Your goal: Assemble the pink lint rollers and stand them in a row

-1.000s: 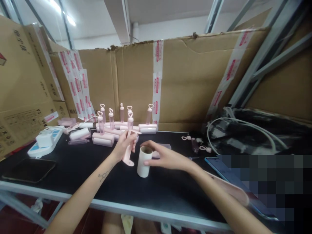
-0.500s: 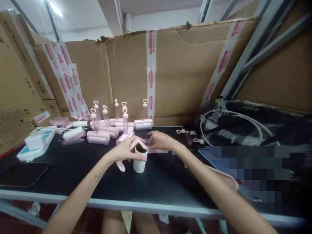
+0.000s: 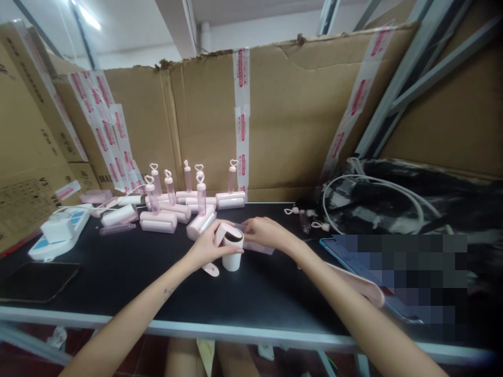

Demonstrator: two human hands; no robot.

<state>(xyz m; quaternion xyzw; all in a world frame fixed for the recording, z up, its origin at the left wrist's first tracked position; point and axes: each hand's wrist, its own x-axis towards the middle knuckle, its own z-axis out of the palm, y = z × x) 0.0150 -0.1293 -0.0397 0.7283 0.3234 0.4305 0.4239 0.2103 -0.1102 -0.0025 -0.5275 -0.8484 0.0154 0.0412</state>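
Observation:
My left hand [image 3: 207, 247] grips a white paper roll [image 3: 232, 257] with a brown core, standing upright on the black table [image 3: 118, 272]; a pink handle piece [image 3: 212, 270] sticks out beneath the hand. My right hand [image 3: 267, 233] lies just to the right of the roll, its fingers on a flat translucent pink cover [image 3: 259, 247] on the table. Behind them stand several pink lint rollers with heart-topped handles [image 3: 201, 195].
A white and blue power strip [image 3: 58, 233] and a dark phone [image 3: 35, 280] lie at the left. A tablet [image 3: 338, 250], coiled white cable [image 3: 373, 196] and black bag sit at the right. Taped cardboard walls [image 3: 275, 120] enclose the back.
My left hand put the pink handle down into the roll and now grips the roll's top. My right hand let go of the roll and moved to the pink cover behind it.

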